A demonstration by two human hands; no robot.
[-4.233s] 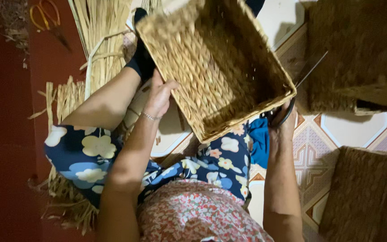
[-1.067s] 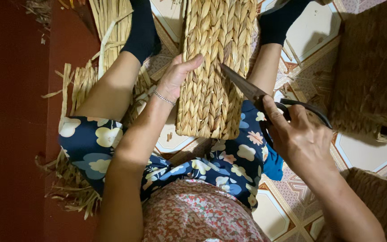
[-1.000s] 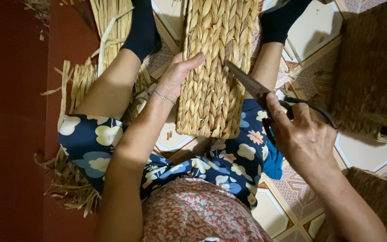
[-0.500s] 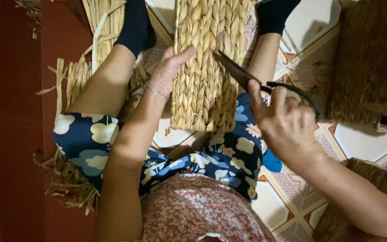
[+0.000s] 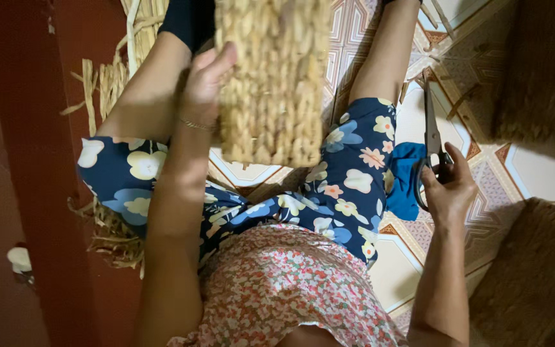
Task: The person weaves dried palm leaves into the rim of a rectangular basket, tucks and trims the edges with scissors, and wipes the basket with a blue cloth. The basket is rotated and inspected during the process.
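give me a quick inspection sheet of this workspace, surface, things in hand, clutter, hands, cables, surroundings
surface: patterned tiled floor, with the person seated on it
job's things: woven straw basket held up on its side between the legs; black-handled scissors out to the side, blades closed and pointing away
clutter: loose dried straw stalks and scraps by the left leg; blue cloth beside the right thigh
grippers: left hand grips the basket's edge; right hand has its fingers through the scissor handles
cables: nothing seen
surroundings: two more dark woven baskets, one at upper right, one at lower right; red floor strip on the left
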